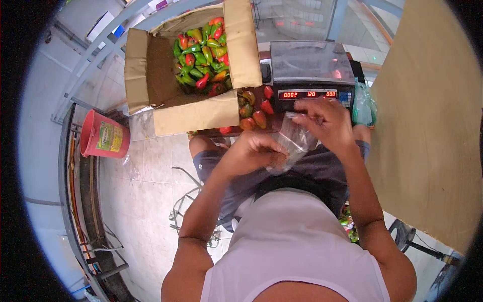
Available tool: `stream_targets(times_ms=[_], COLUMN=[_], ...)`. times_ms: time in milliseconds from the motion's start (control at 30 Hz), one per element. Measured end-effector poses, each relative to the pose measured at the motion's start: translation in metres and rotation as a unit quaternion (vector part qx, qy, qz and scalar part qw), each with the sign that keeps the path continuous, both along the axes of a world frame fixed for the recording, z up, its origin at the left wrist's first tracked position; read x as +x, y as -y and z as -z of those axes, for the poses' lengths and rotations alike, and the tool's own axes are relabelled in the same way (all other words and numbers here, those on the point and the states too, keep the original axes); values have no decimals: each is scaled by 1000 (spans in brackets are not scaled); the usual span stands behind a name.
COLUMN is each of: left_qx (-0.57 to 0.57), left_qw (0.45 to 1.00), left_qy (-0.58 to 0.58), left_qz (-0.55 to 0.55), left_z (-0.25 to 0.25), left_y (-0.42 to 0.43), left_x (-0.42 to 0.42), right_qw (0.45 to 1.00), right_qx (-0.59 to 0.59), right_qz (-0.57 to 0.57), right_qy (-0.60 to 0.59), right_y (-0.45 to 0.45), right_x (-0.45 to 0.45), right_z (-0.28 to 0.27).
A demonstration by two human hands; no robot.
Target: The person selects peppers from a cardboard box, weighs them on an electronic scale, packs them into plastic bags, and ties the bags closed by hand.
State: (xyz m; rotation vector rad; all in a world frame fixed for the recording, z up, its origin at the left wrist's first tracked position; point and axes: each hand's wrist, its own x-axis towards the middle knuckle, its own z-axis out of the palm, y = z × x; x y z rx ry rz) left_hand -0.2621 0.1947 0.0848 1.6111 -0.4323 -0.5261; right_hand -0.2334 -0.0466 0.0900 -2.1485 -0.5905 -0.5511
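A clear plastic bag [297,140] stretches between my two hands above my lap. My left hand [255,151] is closed on its lower left side. At the bag's upper right edge, my right hand [327,121] pinches the plastic, just in front of the scale's display. The digital scale [312,63] has a bare metal pan and lit red digits. Several loose peppers [259,119] lie on the dark surface left of the scale. Behind my left hand stands an open cardboard box [196,117] with many red and green peppers [204,55] inside.
A red bucket [89,133] with a label stands on the tiled floor to the left. Greenish plastic bags [363,108] hang beside the scale's right side. A tall wooden panel [432,126] rises at the right. Flat straps [183,206] lie loose on the floor.
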Motion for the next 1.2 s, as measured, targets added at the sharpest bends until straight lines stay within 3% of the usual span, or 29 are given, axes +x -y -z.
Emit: stream_targets(times_ms=[100,133,200,233,333,367,467,633,667,767,867,933,967,1033,1067,1133,1167,1200], left_qx=[-17,-24,-1,8,-49,-91,-180,-272,-297,-365,-412,-443,-380,-240,-113,145,139,134], left_qw=[998,995,993,991,991,990,970,902,895,862,825,817,865,936,971,975,966,955], left_qy=[21,36,69,87,68,18,-113,-256,-265,-302,-327,-306,-257,-158,-89,59,89,120], left_qz=[-64,-93,-101,-100,-108,-107,-120,-218,-202,-181,-208,-204,-205,-201,-190,-160,-198,-235], left_z=[5,10,19,23,32,42,65,72,75,80,77,78,81,89,83,64,72,90], left_y=[6,8,17,23,33,30,23,15,11,11,22,21,21,23,27,37,38,37], left_x=[-4,-5,-9,-10,-14,-14,-14,-20,-19,-18,-18,-15,-15,-20,-24,-29,-26,-19], right_qw=[982,991,958,966,881,910,867,821,802,625,538,799,888,957,973,969,965,943], right_qx=[31,74,155,85,195,200,247,380,412,628,695,433,275,141,71,118,143,240], right_qz=[175,101,-45,-69,-111,-107,-132,-125,-125,-190,-191,-117,-73,43,103,148,167,126], right_qy=[62,-38,-237,-234,-417,-348,-411,-408,-413,-423,-437,-401,-360,-251,-193,-159,-142,-195], right_y=[-1,0,-1,-8,-6,-4,7,5,5,-6,-5,5,8,10,11,9,6,5], right_x=[-10,-17,-33,-42,-48,-49,-53,-53,-54,-58,-51,-53,-53,-49,-49,-44,-42,-41], right_z=[-11,-4,10,10,33,34,49,77,75,68,96,93,89,101,105,101,100,111])
